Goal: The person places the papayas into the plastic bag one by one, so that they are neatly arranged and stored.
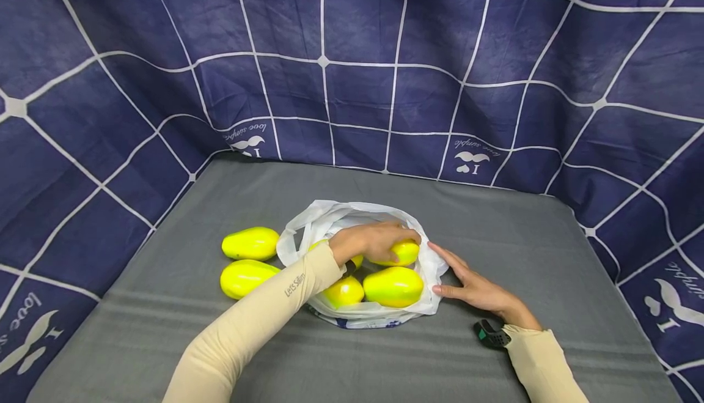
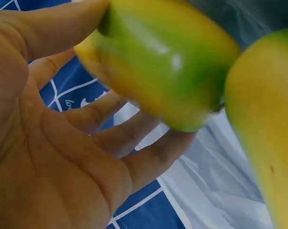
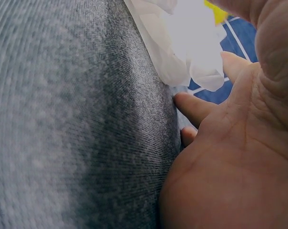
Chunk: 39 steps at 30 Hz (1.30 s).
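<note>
A white plastic bag point(image 1: 379, 316) lies open on the grey cloth with several yellow-green papayas point(image 1: 393, 287) inside. Reaching into it from the left, my left hand point(image 1: 379, 241) grips one papaya point(image 1: 406, 252) near the bag's far right side. In the left wrist view, thumb and fingers curve round this papaya point(image 2: 168, 62), and another papaya point(image 2: 263, 114) lies close to its end. My right hand point(image 1: 484, 293) is at the bag's right side, thumb and fingers spread, with fingertips right at the plastic. The right wrist view shows the bag point(image 3: 168, 52) beyond those fingers.
Two more papayas, a far one point(image 1: 250, 243) and a nearer one point(image 1: 247, 278), lie on the grey cloth point(image 1: 418, 360) left of the bag. A blue curtain point(image 1: 357, 97) with white grid lines hangs behind and along both sides. A black band point(image 1: 491, 334) sits at the right wrist.
</note>
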Each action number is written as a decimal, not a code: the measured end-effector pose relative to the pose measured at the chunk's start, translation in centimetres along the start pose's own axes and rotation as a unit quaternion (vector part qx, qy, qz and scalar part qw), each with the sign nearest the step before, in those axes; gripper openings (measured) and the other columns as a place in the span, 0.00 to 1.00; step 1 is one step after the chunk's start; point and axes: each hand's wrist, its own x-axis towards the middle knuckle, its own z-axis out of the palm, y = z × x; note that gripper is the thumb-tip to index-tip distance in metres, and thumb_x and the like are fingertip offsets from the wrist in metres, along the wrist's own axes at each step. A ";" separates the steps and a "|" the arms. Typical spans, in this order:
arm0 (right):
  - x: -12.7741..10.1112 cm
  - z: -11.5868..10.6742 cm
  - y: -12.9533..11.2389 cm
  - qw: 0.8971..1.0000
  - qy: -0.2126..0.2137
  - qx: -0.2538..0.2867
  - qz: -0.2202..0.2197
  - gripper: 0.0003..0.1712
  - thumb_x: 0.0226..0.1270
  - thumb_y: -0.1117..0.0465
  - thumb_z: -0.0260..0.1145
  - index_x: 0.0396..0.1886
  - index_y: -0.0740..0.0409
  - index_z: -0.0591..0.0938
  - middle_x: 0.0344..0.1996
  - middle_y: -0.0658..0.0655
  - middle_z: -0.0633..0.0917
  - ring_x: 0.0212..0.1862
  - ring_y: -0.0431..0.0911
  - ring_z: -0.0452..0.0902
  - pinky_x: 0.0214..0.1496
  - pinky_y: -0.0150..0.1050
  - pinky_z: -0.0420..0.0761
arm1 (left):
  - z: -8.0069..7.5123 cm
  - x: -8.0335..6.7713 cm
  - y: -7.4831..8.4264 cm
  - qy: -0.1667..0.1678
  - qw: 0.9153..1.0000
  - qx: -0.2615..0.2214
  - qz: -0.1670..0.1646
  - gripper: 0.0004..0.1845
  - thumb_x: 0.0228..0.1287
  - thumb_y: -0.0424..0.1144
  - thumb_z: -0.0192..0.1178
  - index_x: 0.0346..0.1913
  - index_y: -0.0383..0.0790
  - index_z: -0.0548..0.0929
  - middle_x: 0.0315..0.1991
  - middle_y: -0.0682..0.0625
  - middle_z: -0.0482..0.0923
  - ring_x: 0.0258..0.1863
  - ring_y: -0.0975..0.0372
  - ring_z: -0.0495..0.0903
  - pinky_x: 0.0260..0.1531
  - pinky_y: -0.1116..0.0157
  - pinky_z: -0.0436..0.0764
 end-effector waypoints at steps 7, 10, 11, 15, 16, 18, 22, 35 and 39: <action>0.0 0.0 0.0 1.000 -0.002 0.005 0.004 0.52 0.67 0.51 0.70 0.81 0.31 0.48 0.81 0.57 0.47 0.79 0.62 0.38 0.70 0.75 0.44 | 0.0 -0.1 -0.1 -0.015 0.999 0.011 -0.027 0.29 0.69 0.34 0.60 0.70 0.57 0.72 0.65 0.53 0.73 0.63 0.60 0.68 0.65 0.59 0.71; 0.0 0.0 0.1 1.000 -0.002 0.005 0.006 0.52 0.67 0.50 0.70 0.81 0.30 0.48 0.81 0.56 0.47 0.79 0.61 0.38 0.70 0.75 0.44 | 0.0 -0.2 0.0 -0.019 0.999 0.015 -0.030 0.32 0.66 0.32 0.62 0.71 0.58 0.71 0.63 0.52 0.72 0.59 0.61 0.69 0.61 0.60 0.73; 0.1 0.0 0.1 1.000 -0.002 0.005 0.006 0.52 0.67 0.50 0.70 0.81 0.30 0.48 0.81 0.56 0.47 0.79 0.61 0.38 0.70 0.75 0.44 | 0.0 -0.2 0.0 -0.020 0.999 0.015 -0.031 0.32 0.66 0.32 0.62 0.71 0.58 0.71 0.61 0.51 0.72 0.58 0.61 0.69 0.59 0.61 0.73; 0.1 0.0 0.0 1.000 -0.003 0.005 0.011 0.52 0.67 0.50 0.70 0.81 0.30 0.48 0.81 0.56 0.47 0.79 0.61 0.38 0.71 0.74 0.44 | 0.0 -0.3 0.0 -0.021 0.999 0.009 -0.035 0.33 0.65 0.30 0.62 0.70 0.60 0.71 0.57 0.51 0.71 0.53 0.62 0.69 0.55 0.62 0.74; 0.1 0.0 0.0 1.000 -0.003 0.004 0.010 0.52 0.67 0.50 0.70 0.81 0.30 0.48 0.81 0.56 0.47 0.79 0.61 0.38 0.71 0.74 0.45 | 0.0 -0.3 0.0 -0.021 0.999 0.006 -0.036 0.33 0.65 0.30 0.62 0.70 0.60 0.72 0.57 0.51 0.71 0.53 0.62 0.70 0.54 0.62 0.75; 0.0 0.0 -0.1 1.000 -0.004 0.005 0.008 0.53 0.67 0.50 0.70 0.81 0.31 0.48 0.81 0.57 0.47 0.79 0.61 0.38 0.71 0.74 0.45 | 0.0 -0.4 0.0 -0.023 0.999 0.001 -0.039 0.32 0.65 0.30 0.61 0.69 0.59 0.72 0.57 0.51 0.70 0.53 0.61 0.70 0.54 0.62 0.75; 0.1 -0.1 -0.1 1.000 -0.003 0.007 0.005 0.52 0.67 0.51 0.70 0.81 0.32 0.48 0.81 0.56 0.47 0.79 0.61 0.38 0.71 0.74 0.44 | -0.1 -0.4 0.0 -0.026 0.999 -0.007 -0.042 0.31 0.67 0.30 0.60 0.69 0.59 0.71 0.58 0.50 0.70 0.53 0.61 0.71 0.54 0.61 0.76; 0.2 -0.1 0.0 1.000 -0.002 0.002 0.011 0.52 0.67 0.50 0.70 0.81 0.30 0.48 0.81 0.57 0.47 0.79 0.61 0.38 0.70 0.75 0.44 | -1.1 -2.3 -0.1 0.018 0.999 -0.025 -0.024 0.32 0.69 0.31 0.59 0.73 0.54 0.69 0.69 0.49 0.69 0.65 0.59 0.70 0.67 0.59 0.70; 0.2 -0.1 -0.1 1.000 -0.004 0.008 0.013 0.53 0.66 0.50 0.70 0.81 0.31 0.48 0.81 0.58 0.47 0.79 0.61 0.38 0.70 0.75 0.43 | -1.6 -4.8 0.0 0.068 0.996 -0.055 0.002 0.30 0.72 0.34 0.58 0.74 0.50 0.68 0.73 0.50 0.67 0.72 0.58 0.65 0.73 0.58 0.65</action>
